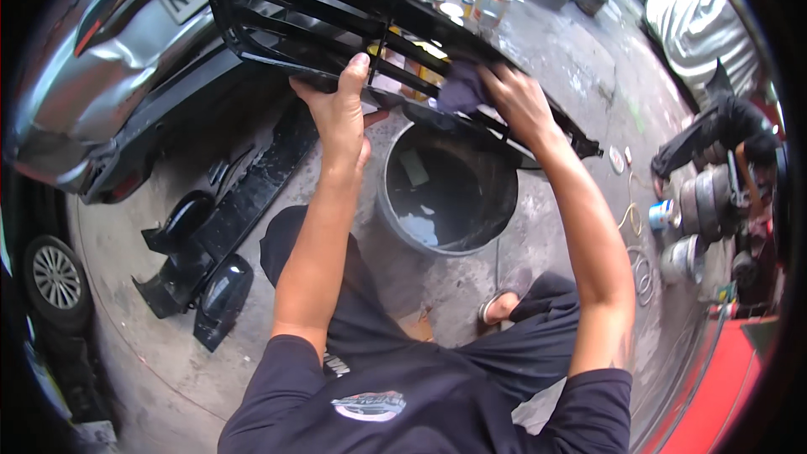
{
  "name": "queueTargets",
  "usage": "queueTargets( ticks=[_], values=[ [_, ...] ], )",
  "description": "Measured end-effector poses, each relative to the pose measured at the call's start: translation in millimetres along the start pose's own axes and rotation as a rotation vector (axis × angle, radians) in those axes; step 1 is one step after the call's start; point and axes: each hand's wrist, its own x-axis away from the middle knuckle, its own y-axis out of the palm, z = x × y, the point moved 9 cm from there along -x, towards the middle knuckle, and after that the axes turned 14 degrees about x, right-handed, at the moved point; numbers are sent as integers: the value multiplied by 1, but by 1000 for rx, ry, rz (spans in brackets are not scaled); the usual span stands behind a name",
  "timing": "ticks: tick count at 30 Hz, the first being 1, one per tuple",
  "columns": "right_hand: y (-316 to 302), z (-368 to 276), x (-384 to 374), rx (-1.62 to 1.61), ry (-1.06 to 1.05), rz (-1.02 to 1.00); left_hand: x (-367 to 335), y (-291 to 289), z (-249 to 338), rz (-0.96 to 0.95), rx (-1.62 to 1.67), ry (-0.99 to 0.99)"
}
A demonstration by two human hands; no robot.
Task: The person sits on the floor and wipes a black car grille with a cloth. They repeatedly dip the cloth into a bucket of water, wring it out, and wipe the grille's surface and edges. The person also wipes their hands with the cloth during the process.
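Note:
A long black slatted car grille (395, 2) is held up at a slant over a round tub of water (387, 206). My left hand (338, 113) is closed round its lower edge, thumb up on the near side. Pressed against the slats farther right is a grey-purple cloth (461, 89), bunched under the fingers of my right hand (523, 105). The right fingertips are partly hidden by the cloth and the grille. Dark water with pale reflections shows inside the tub, which stands on the floor in front of my legs.
A silver car (126, 59) stands close on the left. Black body parts (244, 202) lie on the floor beside it. Tins (492, 2) stand beyond the grille. At right, another person (723, 130) bends near stacked wheel parts (704, 206); a red panel (731, 378) is lower right.

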Motion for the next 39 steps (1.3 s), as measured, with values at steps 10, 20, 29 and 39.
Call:
queueTargets(
  ticks=[10, 20, 29, 39],
  values=[
    [-28, -10, -52, -286, 367, 221, -20, -13, -2, -16, -30, 195],
    [-145, -119, -136, -224, -386, 670, -5, 1, 19, -74, 51, 254],
    [-111, -86, -108, -311, -158, 417, -10, -6, 8, -15, 55, 95],
    [-97, -116, -149, 274, -326, 56, 12, 12, 1, -83, 109, 95]
  ],
)
